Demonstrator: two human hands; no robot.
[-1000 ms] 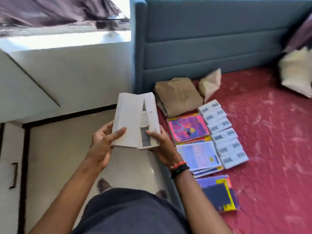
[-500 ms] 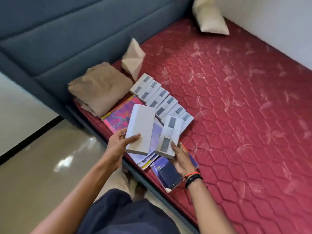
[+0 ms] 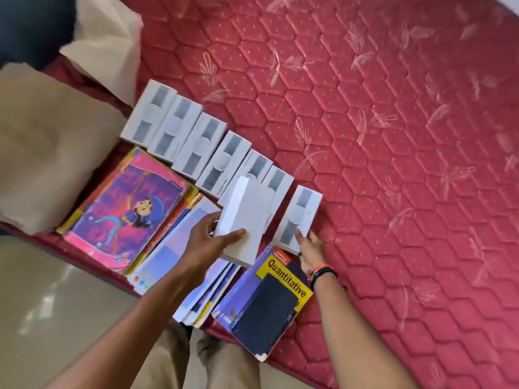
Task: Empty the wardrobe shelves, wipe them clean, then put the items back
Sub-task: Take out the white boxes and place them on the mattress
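Note:
My left hand grips a plain white box, thumb on top, above the books. My right hand holds the near end of another white box with grey windows, which lies on the red mattress at the near end of a row of several similar boxes. Left of the row lie a pink and purple picture book and a stack of pale books. A blue and yellow "Quantitative" book lies below my hands.
Folded brown cloth and a cream pillow lie at the mattress's left end. The tiled floor is at the lower left, by my legs. Wide bare mattress stretches to the right.
I have leaned in over the bed. My right hand has carried its windowed box down onto the mattress at the end of the row. My left hand still holds the plain box.

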